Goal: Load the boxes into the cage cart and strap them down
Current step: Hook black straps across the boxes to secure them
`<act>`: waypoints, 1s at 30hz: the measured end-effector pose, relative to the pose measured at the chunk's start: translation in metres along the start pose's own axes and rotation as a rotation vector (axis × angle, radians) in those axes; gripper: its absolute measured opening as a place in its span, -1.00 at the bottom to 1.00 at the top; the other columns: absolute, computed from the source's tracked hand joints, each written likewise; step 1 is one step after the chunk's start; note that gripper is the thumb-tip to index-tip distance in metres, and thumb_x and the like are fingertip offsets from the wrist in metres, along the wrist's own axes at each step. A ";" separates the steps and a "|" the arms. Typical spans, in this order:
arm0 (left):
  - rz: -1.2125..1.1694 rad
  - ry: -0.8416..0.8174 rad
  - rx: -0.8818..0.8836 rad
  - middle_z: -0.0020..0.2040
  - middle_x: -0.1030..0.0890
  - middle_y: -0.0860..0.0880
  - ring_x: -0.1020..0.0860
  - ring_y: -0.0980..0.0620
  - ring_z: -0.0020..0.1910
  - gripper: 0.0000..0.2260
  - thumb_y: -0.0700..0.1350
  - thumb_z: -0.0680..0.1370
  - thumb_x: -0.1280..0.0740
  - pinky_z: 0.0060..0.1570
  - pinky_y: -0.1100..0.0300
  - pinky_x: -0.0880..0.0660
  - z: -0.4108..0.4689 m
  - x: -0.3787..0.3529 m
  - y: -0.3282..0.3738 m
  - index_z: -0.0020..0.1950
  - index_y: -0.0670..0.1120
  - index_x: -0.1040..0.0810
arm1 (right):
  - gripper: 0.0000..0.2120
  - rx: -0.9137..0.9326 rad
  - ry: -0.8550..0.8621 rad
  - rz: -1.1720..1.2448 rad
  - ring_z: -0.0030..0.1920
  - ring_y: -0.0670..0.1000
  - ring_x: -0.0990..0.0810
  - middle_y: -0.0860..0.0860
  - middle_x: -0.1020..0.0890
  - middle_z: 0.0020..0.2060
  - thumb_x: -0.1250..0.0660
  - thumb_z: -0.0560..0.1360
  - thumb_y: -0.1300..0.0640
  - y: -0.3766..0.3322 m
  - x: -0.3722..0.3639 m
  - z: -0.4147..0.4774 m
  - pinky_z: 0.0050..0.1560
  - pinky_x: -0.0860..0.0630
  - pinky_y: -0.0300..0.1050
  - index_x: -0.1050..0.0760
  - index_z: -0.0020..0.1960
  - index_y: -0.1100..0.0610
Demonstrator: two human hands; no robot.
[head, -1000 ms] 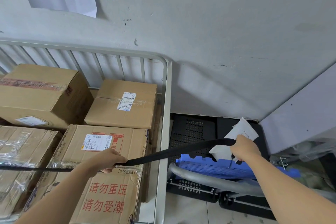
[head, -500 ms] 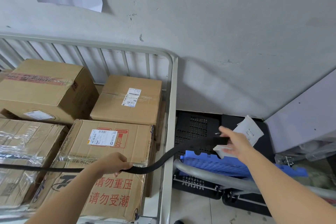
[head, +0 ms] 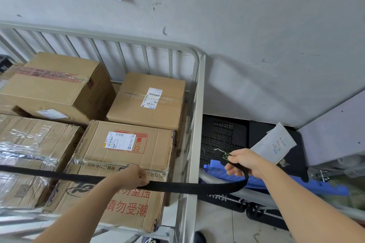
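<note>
— Where does the strap run?
— The black strap [head: 59, 174] comes in from the left, across the film-wrapped box [head: 35, 144] and the printed box [head: 126, 144], both inside the cage cart [head: 198, 124].
— And the left hand?
— The left hand [head: 132, 175] sits at the printed box's front edge, fingers curled tight round the strap.
— Past the rail?
— The strap passes the cart's right side rail and loops back up. The right hand [head: 245, 161] grips its stitched end, fingers clamped on it, outside the cart, above a blue folded trolley [head: 316, 185] and just left of a white packet [head: 276, 144].
</note>
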State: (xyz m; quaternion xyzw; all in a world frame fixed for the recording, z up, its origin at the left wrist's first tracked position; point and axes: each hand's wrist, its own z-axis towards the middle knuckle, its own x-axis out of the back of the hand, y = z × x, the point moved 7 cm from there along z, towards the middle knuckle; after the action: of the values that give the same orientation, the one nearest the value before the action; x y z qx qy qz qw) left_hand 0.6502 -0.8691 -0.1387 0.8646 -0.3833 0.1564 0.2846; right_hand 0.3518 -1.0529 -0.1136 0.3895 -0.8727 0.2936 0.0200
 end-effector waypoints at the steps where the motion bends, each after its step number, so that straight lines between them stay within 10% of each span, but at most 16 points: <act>1: -0.009 0.001 -0.005 -0.20 -0.51 0.05 -0.46 0.12 -0.21 -0.76 -0.02 0.61 -0.23 -0.15 0.27 -0.37 0.000 0.000 0.001 -0.26 0.02 -0.45 | -0.84 0.003 -0.042 -0.072 -0.31 0.07 -0.67 0.17 -0.68 -0.24 -0.15 0.64 0.28 -0.002 -0.009 0.002 -0.46 -0.45 -0.21 -0.49 0.08 0.30; 8: -0.103 0.093 -0.050 -0.26 -0.50 0.02 -0.48 0.08 -0.24 -0.77 -0.02 0.62 -0.20 -0.20 0.25 -0.37 0.010 0.000 0.014 -0.21 -0.03 -0.49 | -0.89 0.059 -0.159 -0.404 -0.42 -0.07 -0.50 0.02 -0.68 -0.29 -0.17 0.63 0.19 -0.013 -0.042 0.012 -0.44 -0.36 -0.23 -0.46 0.11 0.13; 21: -0.284 0.065 -0.209 0.42 -0.43 -0.02 -0.37 -0.01 0.41 -0.62 -0.04 0.64 -0.19 0.41 0.03 -0.28 0.035 0.001 0.087 0.46 -0.04 -0.36 | -0.91 0.094 -0.186 -0.348 -0.38 -0.06 -0.49 0.04 -0.72 -0.24 -0.22 0.62 0.19 -0.018 -0.042 0.026 -0.35 -0.40 -0.24 -0.49 0.08 0.09; 30: -0.472 0.131 -0.192 -0.17 -0.63 0.04 -0.59 0.12 -0.14 -0.87 -0.09 0.60 -0.28 0.09 0.14 -0.53 0.046 0.003 0.100 0.02 -0.11 -0.58 | -0.88 0.117 -0.204 -0.279 -0.34 -0.07 -0.54 0.05 -0.73 -0.19 -0.23 0.62 0.19 -0.020 -0.045 0.026 -0.32 -0.43 -0.25 -0.52 0.11 0.11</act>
State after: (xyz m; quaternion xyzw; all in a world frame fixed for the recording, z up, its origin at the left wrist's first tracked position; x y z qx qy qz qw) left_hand 0.5793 -0.9530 -0.1364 0.8871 -0.1648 0.1044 0.4183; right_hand 0.4017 -1.0473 -0.1366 0.5350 -0.7892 0.2972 -0.0509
